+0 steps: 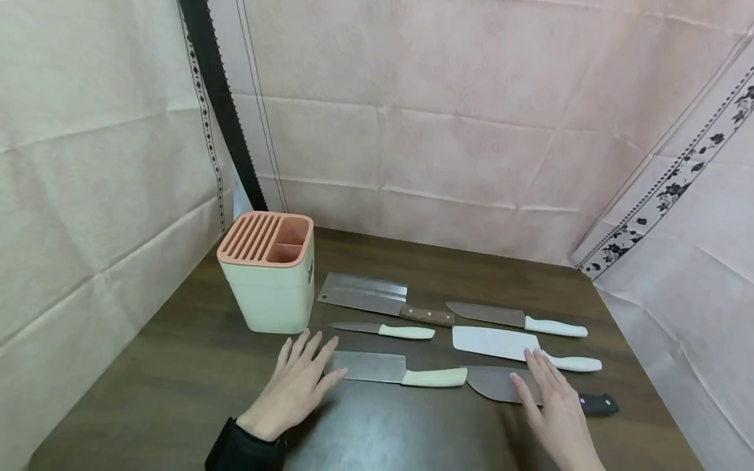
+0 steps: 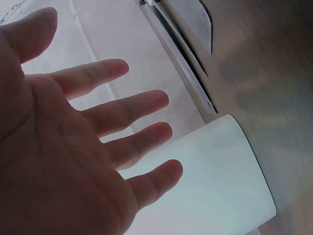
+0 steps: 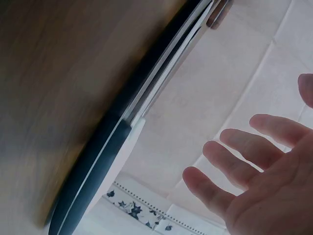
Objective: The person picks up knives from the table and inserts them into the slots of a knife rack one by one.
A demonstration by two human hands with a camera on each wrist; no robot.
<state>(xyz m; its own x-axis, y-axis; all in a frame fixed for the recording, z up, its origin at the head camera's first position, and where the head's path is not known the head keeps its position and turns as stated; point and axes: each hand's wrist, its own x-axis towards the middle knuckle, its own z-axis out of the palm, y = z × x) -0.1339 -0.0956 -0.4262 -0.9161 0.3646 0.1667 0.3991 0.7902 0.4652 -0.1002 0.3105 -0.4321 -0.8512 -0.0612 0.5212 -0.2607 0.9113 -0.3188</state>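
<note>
My left hand [image 1: 297, 386], fingers spread and holding nothing, hovers at the left end of a cleaver with a pale green handle [image 1: 436, 377]. Over the blade of a black-handled knife [image 1: 599, 404] is my right hand [image 1: 552, 405], its fingers straight and nothing in them. Behind these lie a small white-handled knife [image 1: 406, 331], a white cleaver [image 1: 491, 341], a wood-handled cleaver [image 1: 365, 293] and a grey-bladed knife with a white handle [image 1: 556, 326]. A pale green knife block [image 1: 271, 297] with a slotted pink top stands beyond my left hand; its side [image 2: 210, 181] fills the lower left wrist view.
Everything lies on a dark brown wooden table [image 1: 147, 392]. Pale cloth sheets [image 1: 442, 131] hang behind it and along both sides. A black strip [image 1: 224, 104] runs down the back left corner.
</note>
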